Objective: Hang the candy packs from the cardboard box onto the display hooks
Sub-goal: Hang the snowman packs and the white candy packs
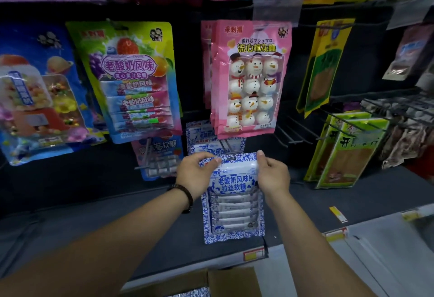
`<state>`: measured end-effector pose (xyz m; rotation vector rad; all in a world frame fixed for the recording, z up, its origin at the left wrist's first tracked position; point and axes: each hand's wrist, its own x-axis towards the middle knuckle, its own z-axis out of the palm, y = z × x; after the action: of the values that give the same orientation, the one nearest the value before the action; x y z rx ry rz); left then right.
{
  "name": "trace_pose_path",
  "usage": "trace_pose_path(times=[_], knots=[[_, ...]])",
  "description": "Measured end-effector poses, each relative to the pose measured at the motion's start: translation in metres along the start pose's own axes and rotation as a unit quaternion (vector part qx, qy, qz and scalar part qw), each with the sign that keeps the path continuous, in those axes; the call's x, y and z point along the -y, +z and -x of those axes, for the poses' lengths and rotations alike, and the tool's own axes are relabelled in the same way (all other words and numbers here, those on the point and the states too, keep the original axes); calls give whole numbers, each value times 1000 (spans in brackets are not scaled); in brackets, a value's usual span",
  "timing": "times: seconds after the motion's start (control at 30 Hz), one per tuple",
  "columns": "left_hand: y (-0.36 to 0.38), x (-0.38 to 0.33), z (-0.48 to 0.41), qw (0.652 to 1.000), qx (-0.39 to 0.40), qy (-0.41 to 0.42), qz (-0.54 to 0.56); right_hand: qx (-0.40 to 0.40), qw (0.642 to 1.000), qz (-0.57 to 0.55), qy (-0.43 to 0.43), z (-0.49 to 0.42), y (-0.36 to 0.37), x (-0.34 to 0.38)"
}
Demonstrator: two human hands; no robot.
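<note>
Blue-white candy pack [232, 202] between both hands.

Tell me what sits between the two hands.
Head view: the blue-and-white candy pack, its top corners pinched by the left hand and right hand.

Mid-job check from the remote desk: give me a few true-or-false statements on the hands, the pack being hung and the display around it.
1. Both hands hold one blue-and-white pack by its top corners. True: left hand, right hand.
2. The left wrist is bare. False: it wears a dark bead bracelet.
3. A pink snowman pack hangs above the held pack. True.
4. The held pack lies in the cardboard box. False: it is raised in front of the display, above the box.
5. More blue-and-white packs hang behind it. True.
</note>
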<state>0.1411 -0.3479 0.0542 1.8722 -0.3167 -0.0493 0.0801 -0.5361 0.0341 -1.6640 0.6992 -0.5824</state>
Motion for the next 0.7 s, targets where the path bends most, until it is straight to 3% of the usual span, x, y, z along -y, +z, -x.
trace_pose_path(times=[0.3,0.7], knots=[[10,10,-22,999,-36,-23,-1,8,1000,25,-13,-12,14,-10],[8,10,-65,992,-99,-36,-67,93,994,62,-4,3,27,-11]])
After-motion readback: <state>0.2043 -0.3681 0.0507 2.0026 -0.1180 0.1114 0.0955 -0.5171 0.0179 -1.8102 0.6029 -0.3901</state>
